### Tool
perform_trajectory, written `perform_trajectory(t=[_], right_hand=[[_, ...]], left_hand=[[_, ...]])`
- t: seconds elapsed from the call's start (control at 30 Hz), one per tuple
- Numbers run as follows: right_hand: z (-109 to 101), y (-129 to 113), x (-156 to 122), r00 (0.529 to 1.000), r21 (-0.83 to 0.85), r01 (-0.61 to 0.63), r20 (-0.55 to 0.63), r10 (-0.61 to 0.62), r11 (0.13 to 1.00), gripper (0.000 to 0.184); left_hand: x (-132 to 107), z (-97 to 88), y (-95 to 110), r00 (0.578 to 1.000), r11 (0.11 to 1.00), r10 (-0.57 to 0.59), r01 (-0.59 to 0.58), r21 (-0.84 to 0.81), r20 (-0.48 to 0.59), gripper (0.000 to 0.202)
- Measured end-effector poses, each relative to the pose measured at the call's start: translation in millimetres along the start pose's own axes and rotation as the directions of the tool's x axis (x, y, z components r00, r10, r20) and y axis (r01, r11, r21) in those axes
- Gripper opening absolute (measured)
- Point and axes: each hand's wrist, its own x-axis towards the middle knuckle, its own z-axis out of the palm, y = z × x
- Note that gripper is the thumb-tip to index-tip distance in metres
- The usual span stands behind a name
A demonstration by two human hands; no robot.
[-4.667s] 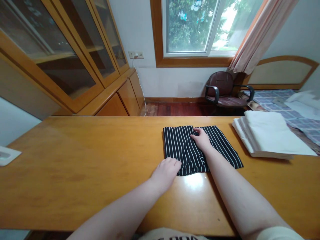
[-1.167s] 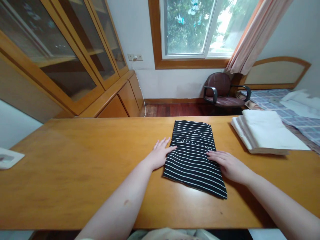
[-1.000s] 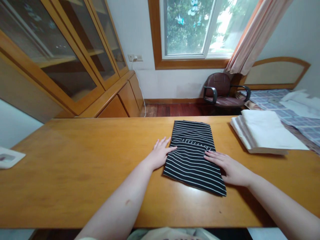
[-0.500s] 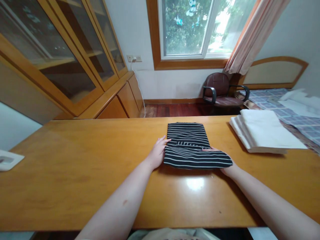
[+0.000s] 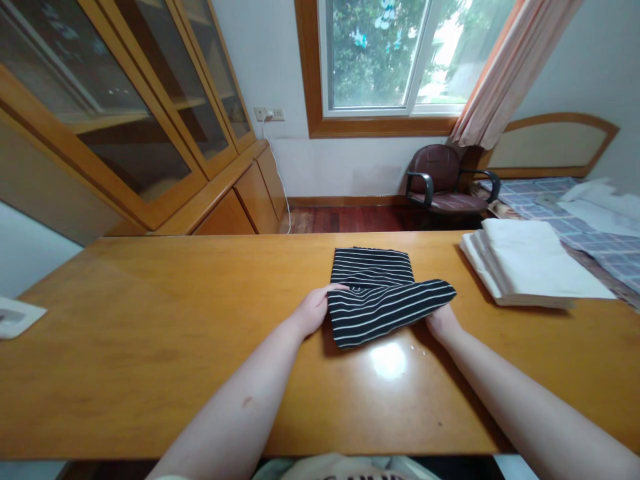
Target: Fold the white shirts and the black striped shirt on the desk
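A folded black cloth with white stripes [image 5: 385, 310] lies on the wooden table [image 5: 165, 320] in front of me. Its back part rests flat, while the near flap is lifted and twisted up at the right end. My left hand [image 5: 315, 308] grips the cloth's left edge at the fold, with fingertips lying over the top. My right hand [image 5: 444, 323] is under the right end of the flap and holds it raised. The flap hides most of the right fingers.
A stack of folded white cloths [image 5: 530, 263] sits at the table's right. A white object [image 5: 19, 317] lies at the left edge. Beyond the table stand a glass-door cabinet [image 5: 200, 167], a brown armchair [image 5: 440, 177] and a bed with checked bedding [image 5: 600, 247].
My right hand has moved slightly left and up, raising the flap's right end. The flap's near left corner has shifted toward me. My left hand stays at the left edge.
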Motion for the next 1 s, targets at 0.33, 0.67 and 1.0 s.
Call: perform_trajectory(t=[0.33,0.67,1.0], right_hand=[[22,-26,23,0.732,0.299,-0.665,0.083,0.676,0.684,0.015],[18,-41,25,0.792,0.18,-0.605,0.237,0.563,0.776,0.044],[21,-38,30,0.96,-0.376,-0.266,-0.015,0.281,0.888,0.037]], left_hand=[[2,3.7,-6,0.995,0.938,-0.101,0.089,0.335,0.019,0.094],[7,10.0,-4,0.969,0.901,-0.14,0.21,0.379,-0.204,0.041],[9,11.2,-12,0.927,0.89,-0.18,0.296,0.347,-0.33,0.015]])
